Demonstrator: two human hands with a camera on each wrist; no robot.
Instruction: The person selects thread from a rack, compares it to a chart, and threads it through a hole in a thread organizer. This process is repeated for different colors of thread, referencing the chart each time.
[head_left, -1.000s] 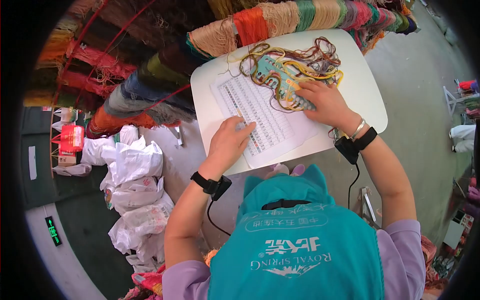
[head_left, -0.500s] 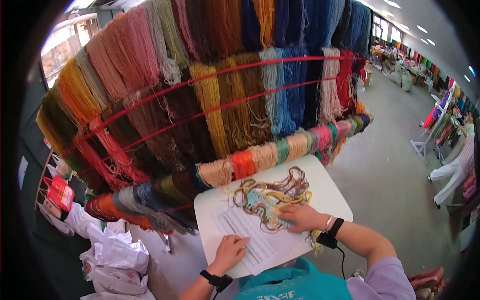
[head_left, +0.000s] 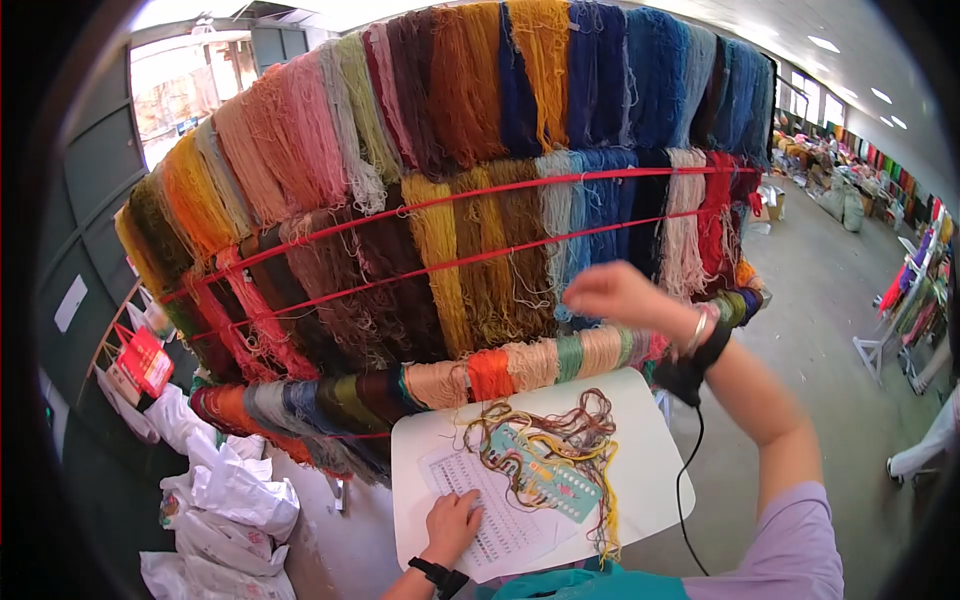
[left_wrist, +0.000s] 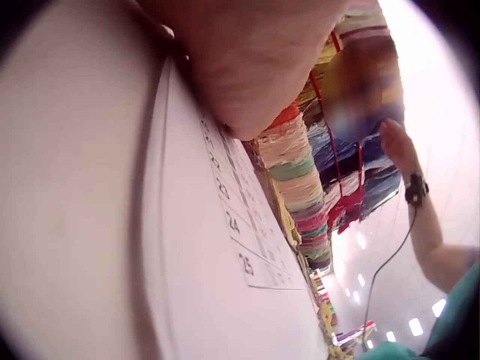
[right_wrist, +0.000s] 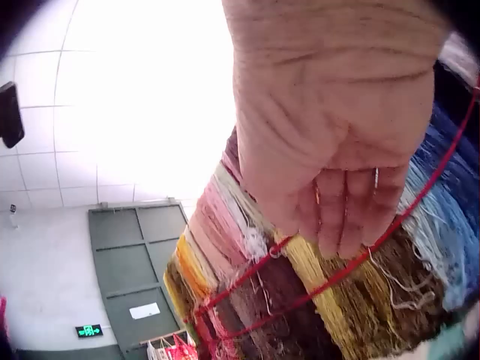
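Note:
My left hand (head_left: pixel 453 524) rests on a printed number chart (head_left: pixel 497 510), its fingers lying on the sheet. Close up in the left wrist view, the sheet's numbered rows (left_wrist: pixel 240 240) run beside the hand. A teal card (head_left: pixel 545 476) with holes and tangled strands of brown and yellow thread (head_left: pixel 590 425) lies to the right of the chart. My right hand (head_left: pixel 625 295) is raised off the table in front of the hanging yarn skeins (head_left: pixel 435 225). Nothing is held in it; its palm and loosely bent fingers (right_wrist: pixel 349 217) show in the right wrist view.
Red cords (head_left: pixel 560 180) stretch across the skein rack. A roll of wrapped yarn bundles (head_left: pixel 490 375) borders the far edge of the white table (head_left: pixel 645 480). White bags (head_left: pixel 240 500) are piled on the left. Another person's leg (head_left: pixel 925 445) shows at the far right.
The right hand has lifted off the card and threads and moved up toward the hanging skeins. The left hand stays on the chart. The head view has tilted up to the rack.

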